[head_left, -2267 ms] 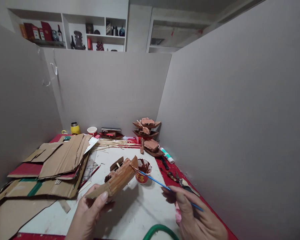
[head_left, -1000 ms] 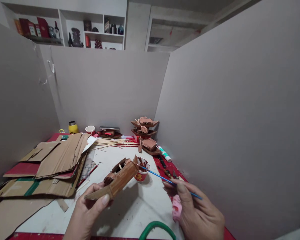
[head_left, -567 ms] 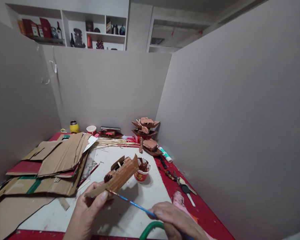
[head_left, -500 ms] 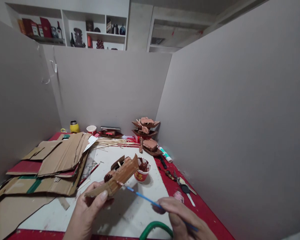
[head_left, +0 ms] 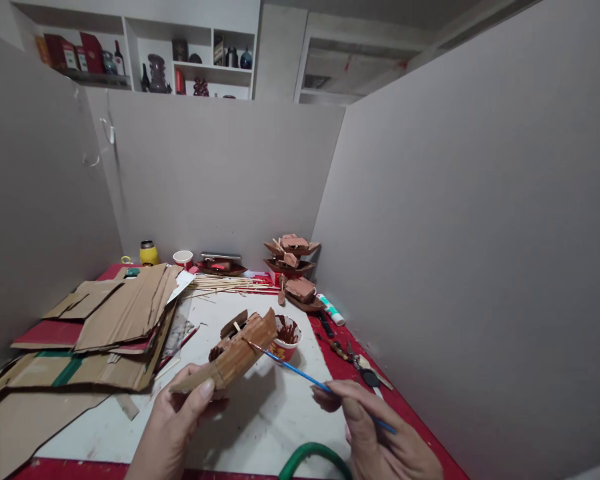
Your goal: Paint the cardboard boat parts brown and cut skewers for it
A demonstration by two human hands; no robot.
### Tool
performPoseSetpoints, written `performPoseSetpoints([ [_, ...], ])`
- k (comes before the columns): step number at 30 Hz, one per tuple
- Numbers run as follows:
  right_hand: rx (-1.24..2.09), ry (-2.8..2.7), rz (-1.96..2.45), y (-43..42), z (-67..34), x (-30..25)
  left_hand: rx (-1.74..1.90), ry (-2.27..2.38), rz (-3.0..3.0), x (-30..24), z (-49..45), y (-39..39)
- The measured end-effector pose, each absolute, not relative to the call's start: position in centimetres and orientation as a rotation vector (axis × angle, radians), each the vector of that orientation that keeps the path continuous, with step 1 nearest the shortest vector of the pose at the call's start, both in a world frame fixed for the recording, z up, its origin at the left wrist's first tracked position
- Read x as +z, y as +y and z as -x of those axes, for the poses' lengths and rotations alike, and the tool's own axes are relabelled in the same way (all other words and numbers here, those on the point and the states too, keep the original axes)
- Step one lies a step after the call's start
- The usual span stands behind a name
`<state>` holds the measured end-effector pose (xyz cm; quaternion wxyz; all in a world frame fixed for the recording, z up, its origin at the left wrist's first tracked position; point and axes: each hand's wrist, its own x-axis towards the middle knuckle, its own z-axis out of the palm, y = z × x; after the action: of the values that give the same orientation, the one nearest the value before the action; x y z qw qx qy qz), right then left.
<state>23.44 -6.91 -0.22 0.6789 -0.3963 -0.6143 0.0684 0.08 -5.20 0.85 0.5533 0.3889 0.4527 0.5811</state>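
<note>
My left hand [head_left: 173, 427] grips a brown cardboard model boat [head_left: 235, 353] by its near end and holds it tilted above the white work mat [head_left: 260, 427]. My right hand [head_left: 380, 440] pinches a thin blue paintbrush [head_left: 310, 380]. The brush tip touches the boat's side near its far end. Just behind the boat stands a red paper cup of brown paint [head_left: 286, 340].
Flattened cardboard sheets [head_left: 105, 327] pile up on the left. Bamboo sticks [head_left: 225, 285], a stack of finished boats [head_left: 293, 263], a glue tube [head_left: 333, 309], scissors [head_left: 355, 357], a yellow jar [head_left: 149, 253] and a paper cup [head_left: 183, 259] lie farther back. Grey partition walls enclose the table. A green hose [head_left: 315, 460] curves at the near edge.
The brush went from the paint cup down to the boat's near end. It has since stroked back up along the side toward the far end. My left hand kept the boat steady.
</note>
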Motion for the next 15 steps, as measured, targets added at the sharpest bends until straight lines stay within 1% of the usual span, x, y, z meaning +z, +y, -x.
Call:
performPoseSetpoints([
  [6, 0.023, -1.653, 0.588, -6.2, -23.8, -0.4, 1.347, 1.012, -0.916, 0.7, 0.0, -5.0],
  [12, 0.128, -1.500, 0.860, -6.6, -23.8, 0.1, 1.343, 0.963, -0.791, 1.4, -0.4, -5.2],
  [15, 0.112, -1.593, 0.785, -7.2, -23.5, 0.7, 1.344, 0.954, -0.700, 1.8, -0.5, -5.5],
])
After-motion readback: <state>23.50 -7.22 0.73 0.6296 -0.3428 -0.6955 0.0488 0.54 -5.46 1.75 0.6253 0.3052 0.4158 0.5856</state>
